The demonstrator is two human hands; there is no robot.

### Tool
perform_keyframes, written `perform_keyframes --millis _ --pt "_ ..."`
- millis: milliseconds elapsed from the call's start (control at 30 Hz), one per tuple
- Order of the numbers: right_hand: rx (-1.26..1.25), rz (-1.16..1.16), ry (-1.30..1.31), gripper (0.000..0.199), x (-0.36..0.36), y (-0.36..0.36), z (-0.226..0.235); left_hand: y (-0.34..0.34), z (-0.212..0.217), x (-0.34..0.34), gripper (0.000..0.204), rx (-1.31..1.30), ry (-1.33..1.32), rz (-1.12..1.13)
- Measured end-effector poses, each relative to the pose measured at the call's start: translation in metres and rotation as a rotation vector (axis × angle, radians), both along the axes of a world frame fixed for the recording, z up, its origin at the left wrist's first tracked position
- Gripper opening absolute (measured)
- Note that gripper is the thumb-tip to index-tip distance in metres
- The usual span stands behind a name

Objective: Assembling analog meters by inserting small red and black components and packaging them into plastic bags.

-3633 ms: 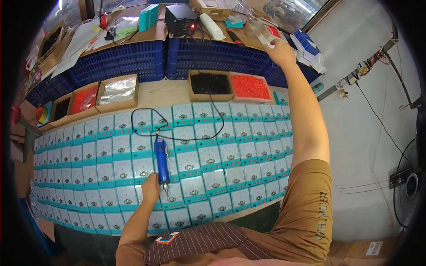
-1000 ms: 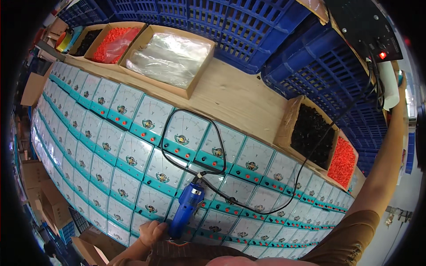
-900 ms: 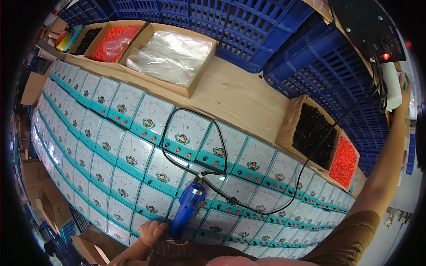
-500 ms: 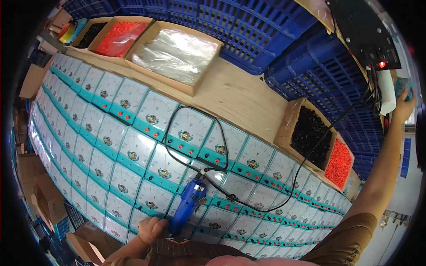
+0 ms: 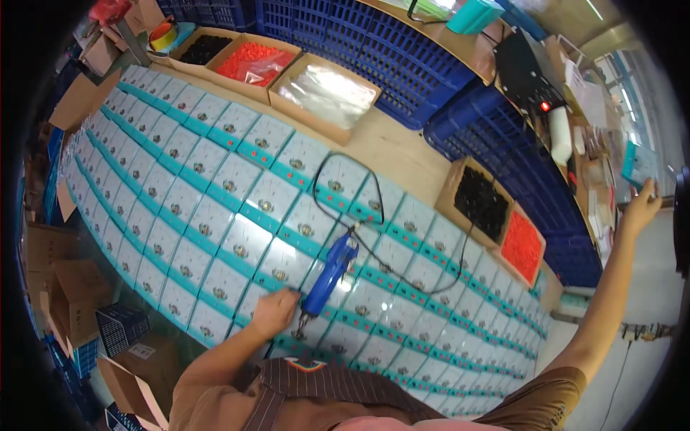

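Observation:
Rows of analog panel meters (image 5: 239, 251) with pale faces and teal bases with red and black terminals cover the slanting bench in front of me. A blue electric screwdriver (image 5: 328, 276) lies across them, its bit end toward me and its black cord looping away. My left hand (image 5: 275, 314) rests closed on the meters just left of the screwdriver; its curled fingers hide whatever may be inside. Far out to the right, my right hand (image 5: 642, 208) grips a teal-edged meter (image 5: 640, 165) by its lower end, raised beside a cluttered shelf.
Boxes of black parts (image 5: 480, 205), red parts (image 5: 522, 248) and clear plastic bags (image 5: 327, 93) stand beyond the meters. Blue plastic crates (image 5: 352, 50) line the back. A black power unit (image 5: 528, 72) with a red light sits at upper right. Open cartons (image 5: 75, 302) stand at left.
The view has shifted, showing more of the right-hand shelf. My right hand still holds the teal meter, now more plainly seen. My left hand remains beside the screwdriver.

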State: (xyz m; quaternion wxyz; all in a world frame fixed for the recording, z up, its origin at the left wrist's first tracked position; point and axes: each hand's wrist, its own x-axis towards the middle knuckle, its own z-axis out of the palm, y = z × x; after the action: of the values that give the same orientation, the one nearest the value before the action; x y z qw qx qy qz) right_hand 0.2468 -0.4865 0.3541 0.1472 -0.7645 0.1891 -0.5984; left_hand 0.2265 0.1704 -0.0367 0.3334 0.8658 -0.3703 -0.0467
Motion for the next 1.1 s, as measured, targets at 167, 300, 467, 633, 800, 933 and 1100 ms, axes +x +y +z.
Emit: perform_keyframes --millis 167,300,467,633,800,933,1100 --pt "0.594 0.333 0.156 0.035 -0.066 0.167 -0.054 -0.002 0.003 0.003 0.011 -0.11 0.039 0.019" --pt "0.879 0.457 0.436 0.036 -0.123 0.283 -0.102 -0.006 0.002 0.005 0.006 -0.07 0.125 0.094" --pt "1.146 0.614 0.665 0.033 -0.151 0.383 -0.129 -0.006 0.003 0.01 0.014 -0.303 0.268 0.153" --pt "1.321 0.63 0.742 0.031 -0.181 0.403 -0.163 0.029 0.044 -0.004 0.017 -0.562 0.941 0.242" --pt "1.606 0.618 0.537 0.033 -0.226 0.4 -0.206 0.085 0.064 -0.031 0.02 -0.837 1.671 0.383" --pt "1.733 0.557 0.179 0.044 -0.279 0.413 -0.244 0.11 0.151 -0.048 0.023 -0.771 1.65 -0.02" --pt "1.831 0.422 -0.12 0.037 -0.307 0.458 -0.261 0.171 0.285 -0.043 0.025 -0.848 1.263 -0.846"
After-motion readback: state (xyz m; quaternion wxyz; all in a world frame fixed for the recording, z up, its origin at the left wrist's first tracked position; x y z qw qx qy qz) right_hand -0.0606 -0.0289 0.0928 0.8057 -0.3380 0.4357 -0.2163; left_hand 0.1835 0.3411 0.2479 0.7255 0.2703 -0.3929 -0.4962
